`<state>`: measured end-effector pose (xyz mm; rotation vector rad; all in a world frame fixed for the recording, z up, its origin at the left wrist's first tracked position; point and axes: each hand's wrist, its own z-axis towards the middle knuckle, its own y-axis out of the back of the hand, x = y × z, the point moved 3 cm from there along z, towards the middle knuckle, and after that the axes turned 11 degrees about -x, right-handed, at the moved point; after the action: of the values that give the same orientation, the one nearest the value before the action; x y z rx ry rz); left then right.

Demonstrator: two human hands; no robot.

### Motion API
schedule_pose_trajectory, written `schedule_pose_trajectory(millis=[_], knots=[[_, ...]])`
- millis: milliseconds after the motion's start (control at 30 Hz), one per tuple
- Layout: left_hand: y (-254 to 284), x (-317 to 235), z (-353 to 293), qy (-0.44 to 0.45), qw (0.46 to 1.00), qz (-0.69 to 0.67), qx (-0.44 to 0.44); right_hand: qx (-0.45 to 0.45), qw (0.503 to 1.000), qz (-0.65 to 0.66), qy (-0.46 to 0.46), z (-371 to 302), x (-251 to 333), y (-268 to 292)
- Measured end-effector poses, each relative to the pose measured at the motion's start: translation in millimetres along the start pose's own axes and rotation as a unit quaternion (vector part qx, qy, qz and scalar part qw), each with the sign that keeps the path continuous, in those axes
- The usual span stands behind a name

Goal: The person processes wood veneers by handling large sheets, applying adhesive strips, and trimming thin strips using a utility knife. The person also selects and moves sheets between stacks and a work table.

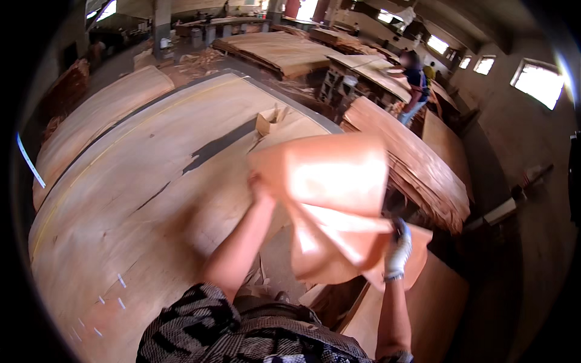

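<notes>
A thin reddish-tan wood veneer sheet (pixel 339 169) hangs in the air in front of me, curled and folded over on itself. My bare left hand (pixel 261 189) grips its left edge, the fingers partly hidden by the sheet. On the lower right, my right hand (pixel 397 251), in a white glove with dark fingertips, is closed on the same sheet. Below and to the left lies a broad pale veneer layer (pixel 121 181) on the worktable. A dark, ragged gap (pixel 218 145) splits that layer, and a small folded scrap (pixel 270 121) rests near its far end.
Stacked veneer (pixel 411 160) stands to the right, with a further pile (pixel 278 51) farther back. More sheets (pixel 109 100) lie beyond the table's left edge. Another person (pixel 415 88) works at a far right bench. Short white strips (pixel 121 302) lie at lower left.
</notes>
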<state>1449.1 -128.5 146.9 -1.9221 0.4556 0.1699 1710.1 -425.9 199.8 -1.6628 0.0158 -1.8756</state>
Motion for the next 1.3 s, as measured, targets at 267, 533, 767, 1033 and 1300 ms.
schedule_pose_trajectory(millis=[267, 533, 767, 1033, 1300], knots=[[258.0, -205.4, 52.2, -0.22, 0.962, -0.094, -0.135, 0.457, 0.705, -0.192, 0.508, -46.3, 15.9, -423.5], [273.7, -101.6, -5.6, -0.218, 0.866, -0.133, -0.429, 0.639, 0.552, 0.05, 0.533, -180.2, -22.4, -457.1], [267.0, -140.0, -10.8, -0.044, 0.958, 0.077, -0.272, 0.728, 0.615, -0.226, 0.201, -35.3, -188.4, -410.1], [78.6, -120.0, 41.3, -0.057, 0.827, 0.537, -0.153, 0.598, 0.647, -0.364, 0.303, 131.8, -332.0, -443.1], [-13.3, -34.5, 165.0, -0.06, 0.797, 0.594, -0.086, 0.727, 0.449, -0.383, 0.352, 160.0, -395.5, -525.3]])
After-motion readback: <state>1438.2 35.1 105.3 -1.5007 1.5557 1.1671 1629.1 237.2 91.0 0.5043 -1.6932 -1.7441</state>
